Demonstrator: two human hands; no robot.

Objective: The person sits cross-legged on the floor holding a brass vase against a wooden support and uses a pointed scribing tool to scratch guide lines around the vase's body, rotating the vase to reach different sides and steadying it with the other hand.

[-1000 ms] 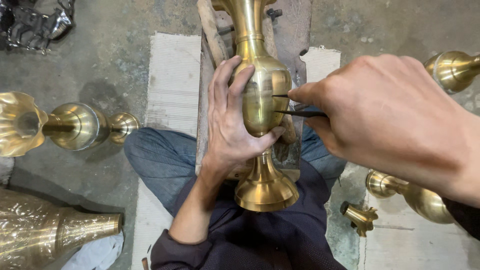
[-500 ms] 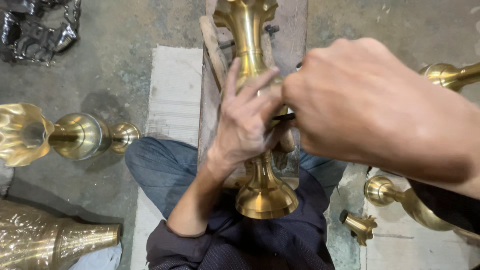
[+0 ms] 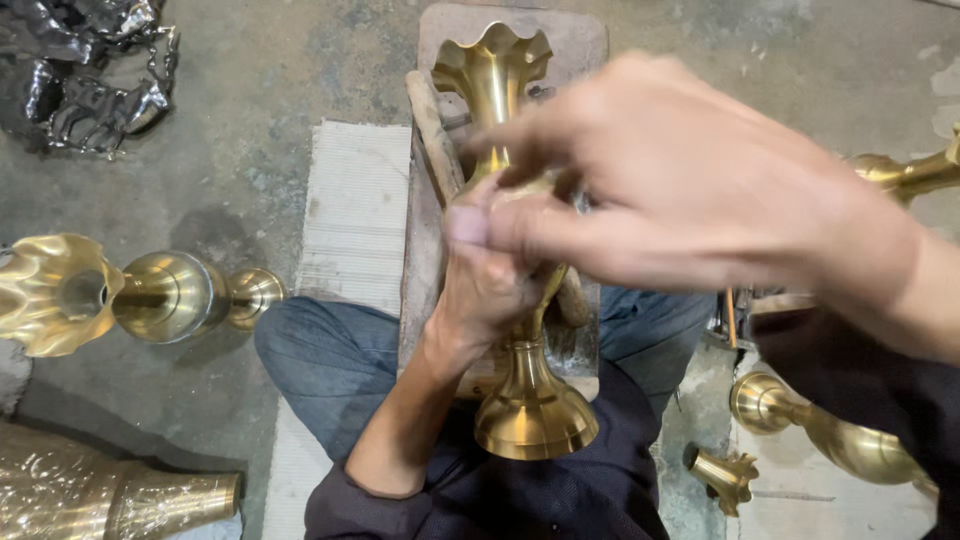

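Observation:
A brass vase [image 3: 533, 410] with a fluted mouth lies lengthwise on a wooden block [image 3: 585, 45] across my lap, its round foot toward me. My left hand [image 3: 485, 295] is wrapped around the vase's bulging body from the left. My right hand [image 3: 660, 200] hovers over the vase's neck and body, blurred by motion, with its fingers pointing left. It covers the middle of the vase. Whether anything is between its fingers is hidden.
A second fluted brass vase [image 3: 150, 295] lies on the concrete floor at left, and a large brass piece [image 3: 90, 495] at bottom left. More brass parts [image 3: 830, 435] lie at right. Dark crumpled metal scrap [image 3: 90, 70] sits top left. A white mat [image 3: 350, 210] lies beside the block.
My right hand, which held a thin dark tool against the vase a second ago, has swept left across the vase. The view has shifted so the whole vase shows.

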